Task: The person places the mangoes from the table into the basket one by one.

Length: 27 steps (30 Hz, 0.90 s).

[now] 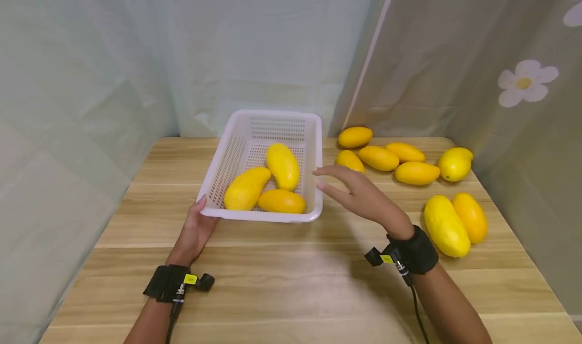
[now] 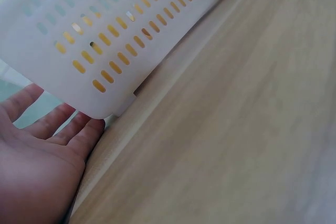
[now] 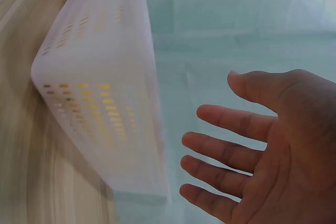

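A white plastic basket (image 1: 211, 182) with slotted walls stands on the table, holding three yellow mangoes: one at the left (image 1: 245, 188), one behind (image 1: 283, 166) and one at the near right (image 1: 282, 201). My left hand (image 1: 195, 233) grips its near left corner, thumb on the rim. In the left wrist view, the fingertips (image 2: 86, 135) touch the basket wall (image 2: 79, 90) low down. My right hand (image 1: 364, 195) hovers beside the right rim with fingers spread and holding nothing. The right wrist view shows its palm and fingers (image 3: 220, 150) apart from the basket wall (image 3: 131, 72).
Several mangoes (image 1: 378, 158) lie at the back right of the wooden table (image 1: 291, 283). A big pale yellow mango (image 1: 447, 226) and an orange-yellow one (image 1: 470, 217) lie side by side at the right. Curtains (image 1: 273, 46) hang behind the table and along both sides.
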### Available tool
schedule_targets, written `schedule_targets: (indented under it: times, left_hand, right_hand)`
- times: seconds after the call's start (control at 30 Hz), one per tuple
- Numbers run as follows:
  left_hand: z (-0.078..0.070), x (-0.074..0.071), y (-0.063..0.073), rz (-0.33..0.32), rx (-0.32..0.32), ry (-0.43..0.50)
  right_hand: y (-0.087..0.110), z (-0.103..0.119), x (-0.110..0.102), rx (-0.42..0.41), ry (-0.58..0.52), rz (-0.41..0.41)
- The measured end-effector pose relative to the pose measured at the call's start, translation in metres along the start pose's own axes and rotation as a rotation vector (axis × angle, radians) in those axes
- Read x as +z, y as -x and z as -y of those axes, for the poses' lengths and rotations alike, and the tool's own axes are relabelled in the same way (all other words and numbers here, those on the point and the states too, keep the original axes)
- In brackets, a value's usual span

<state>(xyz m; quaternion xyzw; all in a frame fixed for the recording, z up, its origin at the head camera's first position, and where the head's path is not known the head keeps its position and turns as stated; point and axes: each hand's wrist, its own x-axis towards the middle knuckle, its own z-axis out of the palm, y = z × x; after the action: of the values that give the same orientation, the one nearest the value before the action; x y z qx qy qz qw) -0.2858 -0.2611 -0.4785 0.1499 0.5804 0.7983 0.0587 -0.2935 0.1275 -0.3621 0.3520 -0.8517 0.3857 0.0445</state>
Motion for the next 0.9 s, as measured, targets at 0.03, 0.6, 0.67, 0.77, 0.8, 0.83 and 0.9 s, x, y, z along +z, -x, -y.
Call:
schedule_targets:
  times: [0.03,0.6,0.67,0.77,0.8,0.83,0.9]
  left_hand:
    - [0.001,0.000,0.000,0.000,0.000,-0.001]
    - [0.005,-0.005,0.000,0.022,0.030,-0.010]
    - [0.005,-0.004,0.000,0.022,0.028,-0.017]
    - [0.004,-0.003,-0.001,0.017,0.028,-0.012]
    - [0.004,-0.002,-0.001,0.014,0.027,-0.009]
    - [0.004,-0.001,-0.001,0.011,0.024,-0.009]
    - [0.003,-0.001,-0.002,0.009,0.020,-0.004]
  right_hand:
    - [0.003,-0.001,-0.001,0.000,-0.005,-0.003]
    - [0.058,-0.015,-0.024,0.135,0.200,-0.078]
    - [0.066,-0.016,-0.027,0.151,0.259,-0.106]
    - [0.079,-0.018,-0.031,0.186,0.344,-0.159]
    - [0.083,-0.019,-0.033,0.196,0.369,-0.181]
    - [0.087,-0.021,-0.034,0.203,0.387,-0.205]
    - [0.096,-0.025,-0.037,0.210,0.419,-0.256]
